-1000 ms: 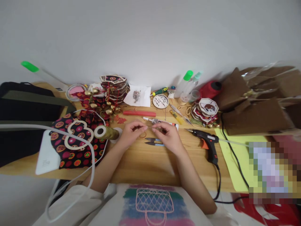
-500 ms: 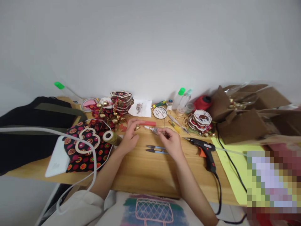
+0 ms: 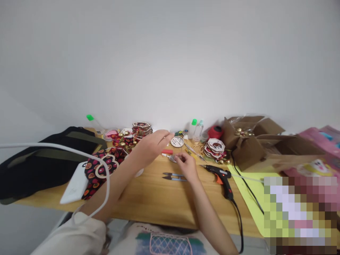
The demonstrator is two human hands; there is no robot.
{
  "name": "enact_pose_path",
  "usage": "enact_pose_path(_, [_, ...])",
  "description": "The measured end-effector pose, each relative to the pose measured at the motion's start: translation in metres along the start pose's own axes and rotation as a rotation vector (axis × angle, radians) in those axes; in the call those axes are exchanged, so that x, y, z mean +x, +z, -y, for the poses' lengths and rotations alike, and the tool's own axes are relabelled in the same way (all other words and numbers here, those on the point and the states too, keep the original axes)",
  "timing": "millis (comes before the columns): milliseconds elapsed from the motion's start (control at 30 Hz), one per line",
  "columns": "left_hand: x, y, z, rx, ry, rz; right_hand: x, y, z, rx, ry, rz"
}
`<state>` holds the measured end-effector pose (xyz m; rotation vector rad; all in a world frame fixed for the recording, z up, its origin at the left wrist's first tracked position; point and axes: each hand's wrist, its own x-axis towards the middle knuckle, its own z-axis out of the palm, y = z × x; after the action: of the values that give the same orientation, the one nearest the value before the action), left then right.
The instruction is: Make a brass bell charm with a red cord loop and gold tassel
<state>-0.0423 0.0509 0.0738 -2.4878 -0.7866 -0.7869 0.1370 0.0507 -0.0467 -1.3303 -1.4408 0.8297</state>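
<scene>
My right hand (image 3: 186, 165) is closed on a small greyish tube with a white nozzle (image 3: 172, 158), its tip pointing left. Behind the nozzle lies a red stick (image 3: 168, 151). My left hand (image 3: 155, 144) is raised over the back of the table, fingers stretched toward the right and nothing visible in them. It partly hides a white paper and a stack of patterned pieces (image 3: 142, 128). Blue-handled thread snips (image 3: 174, 176) lie in front of my right hand. A black hot glue gun (image 3: 221, 177) with an orange trigger rests to the right.
Cardboard boxes (image 3: 255, 152) stand at the right by yellow paper (image 3: 247, 186). Bottles (image 3: 198, 131), red thread (image 3: 214, 132) and octagonal pieces (image 3: 214, 146) line the back. Patterned fabric (image 3: 92, 168), a white phone-like slab (image 3: 74, 184) and a black bag (image 3: 53, 163) lie left. A white cable (image 3: 66, 147) crosses the view.
My left hand has lifted from beside the red stick, up and closer to the camera. My right hand still holds the tube. The view has shifted, so the table sits lower.
</scene>
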Motion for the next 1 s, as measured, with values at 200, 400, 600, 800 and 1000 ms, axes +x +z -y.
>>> enact_pose_path(200, [0.031, -0.025, 0.019, -0.320, -0.199, -0.011, 0.005, -0.011, 0.027, -0.029, -0.109, -0.093])
enact_pose_path(400, [0.049, -0.025, 0.042, -0.816, -0.355, -0.160, 0.017, -0.025, 0.072, -0.011, -0.263, -0.181])
enact_pose_path(600, [0.054, -0.023, 0.051, -1.005, -0.362, -0.248, 0.028, -0.040, 0.109, 0.050, -0.373, -0.239])
enact_pose_path(800, [0.064, -0.037, 0.045, -0.622, -0.166, -0.263, 0.031, -0.045, 0.124, 0.136, -0.441, -0.351])
enact_pose_path(1000, [0.080, -0.038, 0.054, -0.296, 0.004, -0.230, 0.037, -0.043, 0.126, 0.225, -0.393, -0.429])
